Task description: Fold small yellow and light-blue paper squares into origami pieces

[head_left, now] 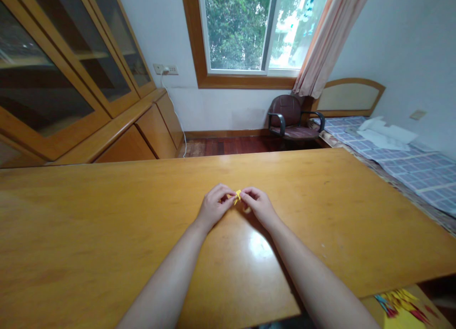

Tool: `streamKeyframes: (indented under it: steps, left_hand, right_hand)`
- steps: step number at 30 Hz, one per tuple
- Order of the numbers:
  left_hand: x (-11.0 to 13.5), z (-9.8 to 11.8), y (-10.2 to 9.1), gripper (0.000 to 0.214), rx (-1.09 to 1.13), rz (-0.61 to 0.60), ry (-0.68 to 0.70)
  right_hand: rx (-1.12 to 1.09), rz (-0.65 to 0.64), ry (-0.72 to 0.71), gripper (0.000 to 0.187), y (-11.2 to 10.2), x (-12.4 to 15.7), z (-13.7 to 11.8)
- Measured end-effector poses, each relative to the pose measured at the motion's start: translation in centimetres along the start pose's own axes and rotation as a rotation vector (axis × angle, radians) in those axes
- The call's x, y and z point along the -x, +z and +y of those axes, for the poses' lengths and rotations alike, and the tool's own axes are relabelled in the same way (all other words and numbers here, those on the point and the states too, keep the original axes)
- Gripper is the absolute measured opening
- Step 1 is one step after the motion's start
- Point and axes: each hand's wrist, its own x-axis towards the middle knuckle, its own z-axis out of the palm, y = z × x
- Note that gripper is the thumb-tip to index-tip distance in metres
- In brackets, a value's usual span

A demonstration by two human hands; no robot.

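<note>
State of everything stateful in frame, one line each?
paper: folded, pinched by both hands
left hand: fingers shut on paper
right hand: fingers shut on paper
cabinet doors: shut
curtain: pulled aside
socket: plug in
chair: empty

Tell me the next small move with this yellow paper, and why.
Probably press the paper flat against the table to firm its crease. The left hand and right hand both pinch it by the fingertips at mid-table, and it looks small and folded. The bare wood right beneath would likely set the crease better than the grip alone.
</note>
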Motion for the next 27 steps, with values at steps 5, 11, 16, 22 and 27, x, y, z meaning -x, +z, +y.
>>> streamKeyframes:
  steps: [5, 11, 16, 22, 27]
  left_hand:
    - [0.04, -0.15, 0.11, 0.005, 0.007, 0.011, -0.028]
    - [0.01, -0.16, 0.2, 0.006, 0.049, 0.001, -0.064]
    - [-0.01, -0.2, 0.23, 0.008, 0.093, 0.0, -0.123]
    - [-0.13, -0.4, 0.24, 0.011, 0.173, -0.01, -0.203]
    - [-0.28, -0.6, 0.26, 0.015, 0.261, -0.031, -0.268]
  right_hand:
    - [0.021, 0.005, -0.016, 0.031, -0.05, -0.05, 0.15]
    - [0.028, 0.001, -0.028, 0.031, 0.01, -0.06, 0.59]
    - [0.053, 0.01, -0.053, 0.03, 0.0, 0.06, 0.44]
    - [0.058, -0.012, -0.052, 0.032, 0.1, 0.11, 0.18]
    - [0.074, -0.028, -0.053, 0.029, 0.15, 0.36, -0.09]
